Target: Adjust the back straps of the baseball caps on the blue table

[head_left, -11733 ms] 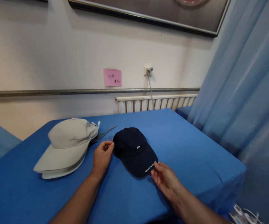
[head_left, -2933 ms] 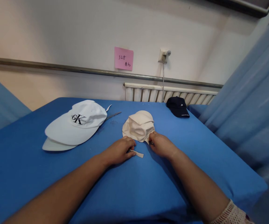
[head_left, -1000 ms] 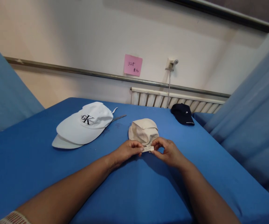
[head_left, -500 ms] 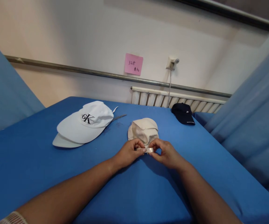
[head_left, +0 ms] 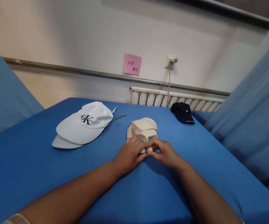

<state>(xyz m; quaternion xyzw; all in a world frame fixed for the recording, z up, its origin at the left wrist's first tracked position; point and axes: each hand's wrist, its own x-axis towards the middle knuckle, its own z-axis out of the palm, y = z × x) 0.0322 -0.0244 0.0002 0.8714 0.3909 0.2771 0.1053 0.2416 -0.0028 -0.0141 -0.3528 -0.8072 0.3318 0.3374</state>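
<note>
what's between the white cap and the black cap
In the head view, the beige cap, slightly nearer the camera, and a thin dark strip beside the white cap.

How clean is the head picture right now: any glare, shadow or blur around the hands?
Head view: no harsh glare near the hands; a soft shadow on the blue cloth below the right hand; the beige cap outlined clearly, its strap small, soft and partly covered by the left hand; the wall rail slanting down rightward.
</note>
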